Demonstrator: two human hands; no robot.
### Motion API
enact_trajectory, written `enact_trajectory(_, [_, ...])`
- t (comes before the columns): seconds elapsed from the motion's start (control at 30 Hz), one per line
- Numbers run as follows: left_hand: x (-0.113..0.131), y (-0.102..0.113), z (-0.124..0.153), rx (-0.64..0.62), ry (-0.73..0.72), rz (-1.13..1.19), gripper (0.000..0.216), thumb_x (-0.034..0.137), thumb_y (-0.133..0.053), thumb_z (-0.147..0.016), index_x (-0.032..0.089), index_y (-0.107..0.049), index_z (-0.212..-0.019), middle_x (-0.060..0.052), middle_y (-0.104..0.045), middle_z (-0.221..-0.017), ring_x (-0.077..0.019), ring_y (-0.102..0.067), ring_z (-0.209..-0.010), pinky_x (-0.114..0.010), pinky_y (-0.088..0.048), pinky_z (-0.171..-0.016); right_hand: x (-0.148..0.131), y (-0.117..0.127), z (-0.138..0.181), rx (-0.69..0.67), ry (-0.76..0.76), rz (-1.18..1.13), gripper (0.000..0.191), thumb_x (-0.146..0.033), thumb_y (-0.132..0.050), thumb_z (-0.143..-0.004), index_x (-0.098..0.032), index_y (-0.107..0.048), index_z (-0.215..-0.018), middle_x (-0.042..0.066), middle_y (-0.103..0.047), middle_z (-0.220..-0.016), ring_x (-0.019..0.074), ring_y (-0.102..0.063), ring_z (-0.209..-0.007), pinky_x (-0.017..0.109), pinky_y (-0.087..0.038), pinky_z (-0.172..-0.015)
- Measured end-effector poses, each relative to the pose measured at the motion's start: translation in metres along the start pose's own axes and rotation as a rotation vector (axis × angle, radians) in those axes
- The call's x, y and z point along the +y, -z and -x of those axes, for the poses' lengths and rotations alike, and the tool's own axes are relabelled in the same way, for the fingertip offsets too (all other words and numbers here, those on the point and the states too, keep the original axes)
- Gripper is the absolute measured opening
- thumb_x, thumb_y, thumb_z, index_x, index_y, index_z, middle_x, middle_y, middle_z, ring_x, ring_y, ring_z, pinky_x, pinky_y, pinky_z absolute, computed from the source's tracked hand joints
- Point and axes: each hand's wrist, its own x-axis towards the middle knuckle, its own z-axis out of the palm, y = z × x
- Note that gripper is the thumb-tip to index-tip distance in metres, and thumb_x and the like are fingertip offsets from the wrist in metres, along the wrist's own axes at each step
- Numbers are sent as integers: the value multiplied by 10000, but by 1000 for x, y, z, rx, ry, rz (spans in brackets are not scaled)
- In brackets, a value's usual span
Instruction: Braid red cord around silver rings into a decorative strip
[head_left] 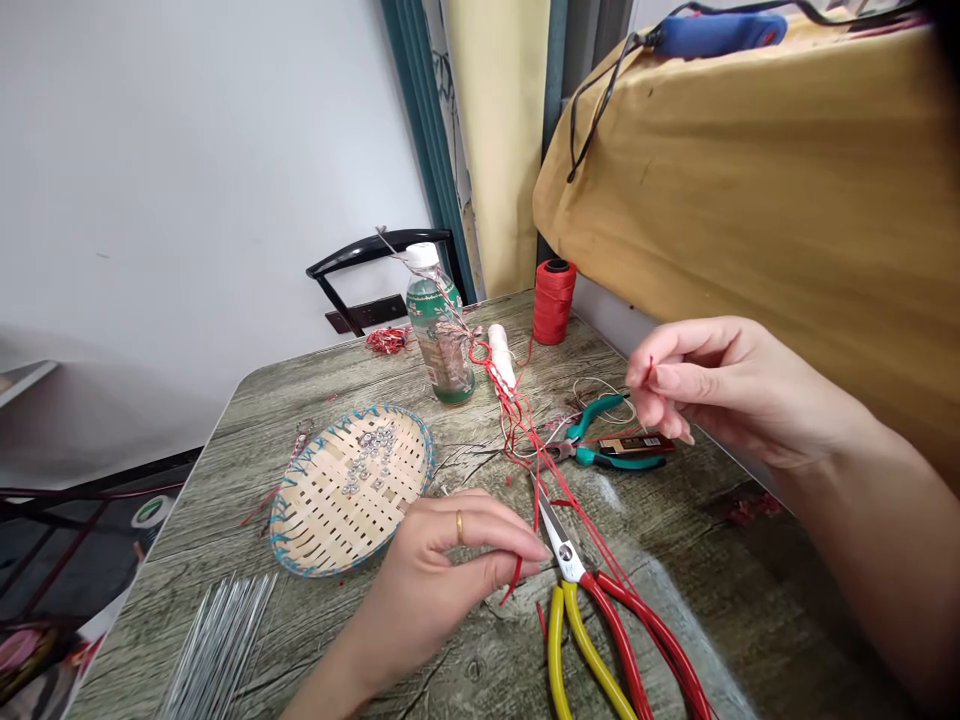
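My left hand (pixel 469 575), with a gold ring, pinches a red cord (pixel 514 580) between thumb and fingers; its short end hangs below them. My right hand (pixel 712 385) is raised at the right, thumb and forefinger closed on a red thread (pixel 651 362). Between and below the hands lie red-handled scissors (pixel 568 560), blades pointing away from me. Against them rests a tool with yellow handles (pixel 556 650), its head hidden. Long red strands run past the scissors from a knotted red cord bundle (pixel 510 400) near the bottle (pixel 439 340).
A woven basket (pixel 300 510) holding small metallic pieces lies left, near several thin metal rods (pixel 221 650). Green-handled pliers (pixel 600 415), a white thread spool (pixel 500 355) and a red thread spool (pixel 555 305) lie or stand farther back. A yellow-brown cloth (pixel 735 180) hangs at right.
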Motion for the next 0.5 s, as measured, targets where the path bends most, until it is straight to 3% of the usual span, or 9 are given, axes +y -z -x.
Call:
enact_trajectory(0.3, [2,8,7,-1,-20,-14,259,56,-618,-729,275,-720,-822,-16,-701,-734,-152,-623,-703,-293,-481,-656,-3,2,1,43,40,-25,68,-268,-700,-677,-201,-692,-684,-32,-621,-507,33,-522,-408,123,-410,-386])
enact_trajectory(0.5, [4,12,7,43,14,-79,225,116,-614,-752,302,-718,-824,-7,-703,-870,-150,-627,-812,-277,-481,-738,4,1,-1,-93,-73,100,49,-218,-681,-705,-177,-689,-730,-1,-669,-582,54,-562,-457,137,-451,-421])
